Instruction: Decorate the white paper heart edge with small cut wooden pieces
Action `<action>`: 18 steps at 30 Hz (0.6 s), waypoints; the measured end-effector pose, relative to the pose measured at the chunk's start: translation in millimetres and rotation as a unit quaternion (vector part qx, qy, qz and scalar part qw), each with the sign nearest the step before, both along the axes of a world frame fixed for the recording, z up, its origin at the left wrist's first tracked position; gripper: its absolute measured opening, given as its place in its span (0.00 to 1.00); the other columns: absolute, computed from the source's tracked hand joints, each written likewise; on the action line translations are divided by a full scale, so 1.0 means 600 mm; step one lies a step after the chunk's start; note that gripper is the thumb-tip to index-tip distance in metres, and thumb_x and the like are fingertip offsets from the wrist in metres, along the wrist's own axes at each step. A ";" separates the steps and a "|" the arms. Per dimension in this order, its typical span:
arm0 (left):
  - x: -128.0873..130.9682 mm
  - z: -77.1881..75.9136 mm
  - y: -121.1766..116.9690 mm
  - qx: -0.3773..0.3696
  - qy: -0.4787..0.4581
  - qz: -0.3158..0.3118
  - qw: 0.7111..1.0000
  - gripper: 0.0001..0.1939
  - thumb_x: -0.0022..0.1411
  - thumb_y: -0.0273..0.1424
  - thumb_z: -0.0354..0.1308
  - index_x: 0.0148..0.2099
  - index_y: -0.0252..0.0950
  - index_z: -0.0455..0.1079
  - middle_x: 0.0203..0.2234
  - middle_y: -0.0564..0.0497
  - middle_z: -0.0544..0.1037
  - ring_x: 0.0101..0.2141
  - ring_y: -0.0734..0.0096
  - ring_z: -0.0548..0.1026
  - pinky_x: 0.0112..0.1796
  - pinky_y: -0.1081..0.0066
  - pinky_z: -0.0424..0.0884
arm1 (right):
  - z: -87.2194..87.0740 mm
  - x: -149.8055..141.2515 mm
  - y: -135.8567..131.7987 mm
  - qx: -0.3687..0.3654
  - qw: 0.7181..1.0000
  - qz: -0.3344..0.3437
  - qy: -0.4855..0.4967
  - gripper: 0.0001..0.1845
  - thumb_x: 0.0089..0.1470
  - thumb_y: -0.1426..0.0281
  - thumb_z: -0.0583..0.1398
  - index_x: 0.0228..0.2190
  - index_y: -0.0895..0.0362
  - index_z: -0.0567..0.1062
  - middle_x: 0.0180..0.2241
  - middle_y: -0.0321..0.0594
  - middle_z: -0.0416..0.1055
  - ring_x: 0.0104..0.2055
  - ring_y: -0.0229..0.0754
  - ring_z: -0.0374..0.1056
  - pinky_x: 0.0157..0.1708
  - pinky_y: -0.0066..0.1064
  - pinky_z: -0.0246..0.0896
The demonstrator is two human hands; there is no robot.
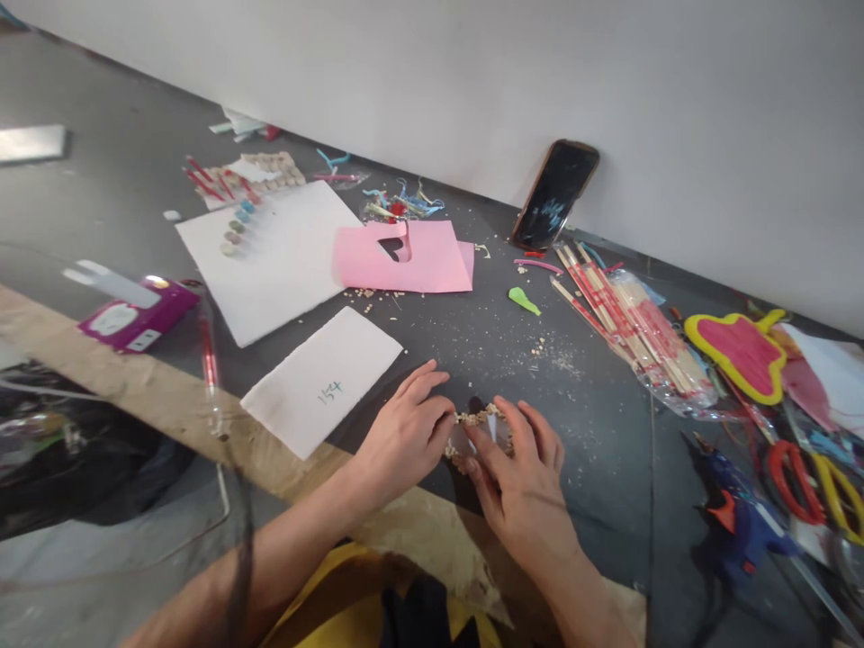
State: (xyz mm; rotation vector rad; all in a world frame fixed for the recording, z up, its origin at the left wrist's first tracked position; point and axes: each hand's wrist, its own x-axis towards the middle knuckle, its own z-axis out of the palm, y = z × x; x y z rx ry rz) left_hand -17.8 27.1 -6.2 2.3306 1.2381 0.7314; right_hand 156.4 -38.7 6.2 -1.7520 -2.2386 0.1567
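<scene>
Left hand (405, 438) and right hand (521, 486) grasp a small ring of pale granules (476, 418) on the dark tabletop (594, 486), fingers (432, 385) curled around opposite edges; light, even pressure suits its crumbly rim.

Right there, the left hand (405, 441) and right hand (523, 490) cover most of a crumbly ring (481, 417), possibly wood shavings, while yellow-handled scissors (837, 493) run off the right edge!

Single head-worn view, facing forward and down, close above left hand (398, 441), right hand (519, 486).
</scene>
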 end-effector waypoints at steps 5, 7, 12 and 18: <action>0.001 0.004 0.000 0.004 0.000 -0.008 1.000 0.10 0.63 0.24 0.48 0.36 0.34 0.71 0.47 0.41 0.71 0.57 0.58 0.61 0.56 0.55 0.63 | -0.001 -0.002 0.001 -0.001 1.000 -0.002 0.004 0.18 0.56 0.65 0.54 0.49 0.46 0.71 0.58 0.44 0.53 0.59 0.56 0.46 0.52 0.54 0.48; 0.001 0.005 -0.001 0.001 0.001 -0.007 1.000 0.11 0.63 0.24 0.48 0.36 0.34 0.71 0.47 0.41 0.71 0.57 0.58 0.61 0.56 0.55 0.63 | -0.001 -0.002 0.001 0.000 1.000 -0.002 0.004 0.18 0.56 0.65 0.54 0.49 0.47 0.71 0.58 0.44 0.53 0.59 0.56 0.47 0.53 0.54 0.48; 0.000 0.004 -0.002 -0.012 0.004 0.001 1.000 0.11 0.63 0.25 0.48 0.36 0.33 0.72 0.48 0.41 0.70 0.58 0.56 0.60 0.55 0.55 0.64 | -0.001 -0.003 0.002 -0.005 1.000 -0.003 -0.005 0.18 0.56 0.64 0.54 0.49 0.46 0.71 0.58 0.44 0.53 0.59 0.56 0.48 0.52 0.53 0.49; -0.002 0.001 -0.002 -0.003 -0.002 0.000 1.000 0.11 0.64 0.25 0.47 0.39 0.33 0.72 0.47 0.40 0.71 0.57 0.56 0.61 0.54 0.54 0.65 | 0.000 0.001 0.000 -0.008 1.000 -0.001 0.003 0.19 0.56 0.66 0.54 0.50 0.46 0.70 0.59 0.43 0.52 0.59 0.56 0.46 0.53 0.54 0.49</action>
